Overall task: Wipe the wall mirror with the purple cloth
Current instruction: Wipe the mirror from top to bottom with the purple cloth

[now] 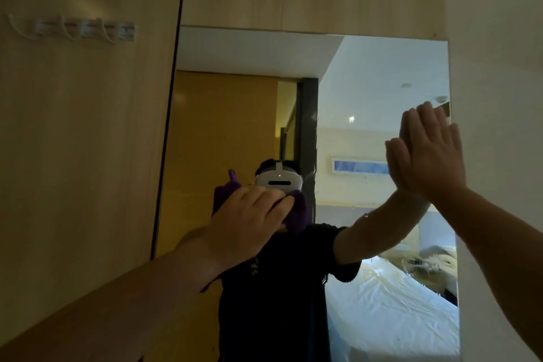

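Head view shows 2 hands, 1 purple cloth point(298, 216) and 1 wall mirror point(367, 91). Left hand point(249, 220) has its fingers curled over the bunched cloth and presses it against the glass, low in the mirror's left half; purple folds stick out above and to the right of its knuckles. Right hand point(435, 153) lies flat on the glass, fingers straight and together, grasping nothing, just beside the mirror's right edge. Between the 2 hands runs a wide stretch of bare glass, and more open glass reaches above the left hand up to the mirror's top edge. Left of the left hand, a dark gap borders a wooden panel point(82, 141) carrying 1 hook rack point(88, 28); its hooks are too blurred to count.
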A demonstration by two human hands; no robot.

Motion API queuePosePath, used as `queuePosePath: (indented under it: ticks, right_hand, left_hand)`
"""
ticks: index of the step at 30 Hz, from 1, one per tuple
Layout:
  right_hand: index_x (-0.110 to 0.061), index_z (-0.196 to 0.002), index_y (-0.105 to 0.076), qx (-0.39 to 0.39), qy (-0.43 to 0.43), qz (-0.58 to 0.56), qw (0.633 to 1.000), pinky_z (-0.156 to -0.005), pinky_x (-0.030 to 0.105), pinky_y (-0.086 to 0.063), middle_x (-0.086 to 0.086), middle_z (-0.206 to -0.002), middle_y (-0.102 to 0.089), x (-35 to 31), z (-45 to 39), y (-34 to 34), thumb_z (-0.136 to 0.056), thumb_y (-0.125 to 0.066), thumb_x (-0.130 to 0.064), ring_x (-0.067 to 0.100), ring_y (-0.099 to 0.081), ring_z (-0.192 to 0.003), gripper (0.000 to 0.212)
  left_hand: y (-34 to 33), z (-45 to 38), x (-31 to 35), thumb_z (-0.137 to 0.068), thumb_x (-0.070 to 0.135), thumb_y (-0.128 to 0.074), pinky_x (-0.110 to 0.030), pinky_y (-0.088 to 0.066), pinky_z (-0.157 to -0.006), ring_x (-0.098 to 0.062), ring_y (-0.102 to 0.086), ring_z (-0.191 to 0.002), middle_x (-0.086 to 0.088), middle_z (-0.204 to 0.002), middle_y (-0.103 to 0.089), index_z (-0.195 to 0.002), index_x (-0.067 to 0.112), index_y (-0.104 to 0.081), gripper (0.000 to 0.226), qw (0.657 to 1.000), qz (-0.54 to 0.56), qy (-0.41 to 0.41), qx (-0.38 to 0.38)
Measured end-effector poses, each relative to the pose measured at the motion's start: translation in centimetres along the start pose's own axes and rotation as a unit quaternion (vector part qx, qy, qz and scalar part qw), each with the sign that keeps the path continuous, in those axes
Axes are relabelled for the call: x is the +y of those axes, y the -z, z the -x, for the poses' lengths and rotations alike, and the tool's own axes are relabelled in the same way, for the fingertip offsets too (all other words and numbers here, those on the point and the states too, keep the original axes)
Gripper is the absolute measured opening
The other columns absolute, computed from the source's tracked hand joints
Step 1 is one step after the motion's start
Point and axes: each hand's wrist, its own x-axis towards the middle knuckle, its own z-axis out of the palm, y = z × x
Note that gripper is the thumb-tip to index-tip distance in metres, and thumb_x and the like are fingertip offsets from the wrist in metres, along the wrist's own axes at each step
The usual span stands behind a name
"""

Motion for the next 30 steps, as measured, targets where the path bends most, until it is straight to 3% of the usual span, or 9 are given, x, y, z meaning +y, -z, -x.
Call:
queuePosePath:
  ticks: [5, 11, 16, 20, 26, 30]
  right_hand:
    - [-0.016, -0.155, -0.02, 0.005, -0.004, -0.009, 1.0, -0.123, 0.05, -0.007, 0.011, -0.165, -0.012, -0.1, 0.2, -0.4, -0.099, -0.019, -0.05, 0.026, -0.003, -0.153, 0.065]
    - [-0.014, -0.141, -0.034, 0.015, 0.013, -0.003, 1.0, -0.118, 0.055, -0.021, 0.013, -0.156, -0.028, 0.4, -0.1, -0.5, -0.097, -0.024, -0.044, 0.031, -0.021, -0.147, 0.055]
    - [-0.017, -0.148, -0.03, 0.025, 0.021, -0.023, 0.999, -0.122, 0.052, -0.012, 0.01, -0.161, -0.023, 0.9, 0.1, -1.0, -0.098, -0.025, -0.044, 0.028, -0.011, -0.152, 0.057]
    - [-0.017, -0.146, -0.033, 0.029, 0.029, -0.025, 0.999, -0.121, 0.053, -0.015, 0.01, -0.159, -0.026, 1.1, 0.0, -1.0, -0.099, -0.028, -0.043, 0.028, -0.014, -0.151, 0.055]
    - [-0.017, -0.146, -0.033, 0.025, 0.029, -0.04, 0.998, -0.122, 0.053, -0.012, 0.01, -0.161, -0.024, 1.0, 0.0, -0.8, -0.098, -0.027, -0.045, 0.028, -0.012, -0.152, 0.056]
    - [-0.014, -0.138, -0.041, 0.035, 0.04, -0.048, 0.997, -0.119, 0.054, -0.018, 0.012, -0.153, -0.034, 1.1, 0.1, -0.6, -0.097, -0.033, -0.041, 0.031, -0.024, -0.146, 0.05]
  left_hand:
    - [-0.5, -7.0, -3.4, -0.097, 0.022, -0.061, -0.044, -0.053, -0.083, -0.031, -0.06, -0.1, -0.014, -0.118, -0.062, -0.127, 0.006, -0.054, 0.035, 0.999, 0.009, 0.044, 0.025]
    - [0.1, -21.4, -9.0, -0.102, 0.032, -0.044, -0.045, -0.042, -0.098, -0.033, -0.053, -0.116, -0.013, -0.128, -0.057, -0.134, 0.01, -0.05, 0.039, 0.987, -0.031, 0.15, 0.049]
    - [-0.2, -28.7, -10.1, -0.105, 0.036, -0.037, -0.046, -0.032, -0.108, -0.03, -0.036, -0.138, -0.008, -0.152, -0.039, -0.149, 0.014, -0.036, 0.049, 0.984, -0.01, 0.173, -0.037]
    - [-1.8, -27.7, -8.1, -0.107, 0.041, -0.027, -0.044, -0.015, -0.12, -0.023, -0.017, -0.151, -0.005, -0.164, -0.02, -0.156, 0.014, -0.022, 0.057, 0.982, -0.005, 0.178, -0.064]
    - [-2.4, -21.0, -2.6, -0.105, 0.043, -0.026, -0.042, -0.014, -0.12, -0.021, -0.023, -0.149, -0.004, -0.162, -0.028, -0.154, 0.015, -0.029, 0.057, 0.992, 0.02, 0.108, -0.058]
    - [-2.3, -15.6, 1.8, -0.104, 0.044, -0.036, -0.042, -0.017, -0.118, -0.024, -0.031, -0.146, -0.006, -0.158, -0.034, -0.151, 0.013, -0.035, 0.057, 0.994, 0.01, 0.094, -0.062]
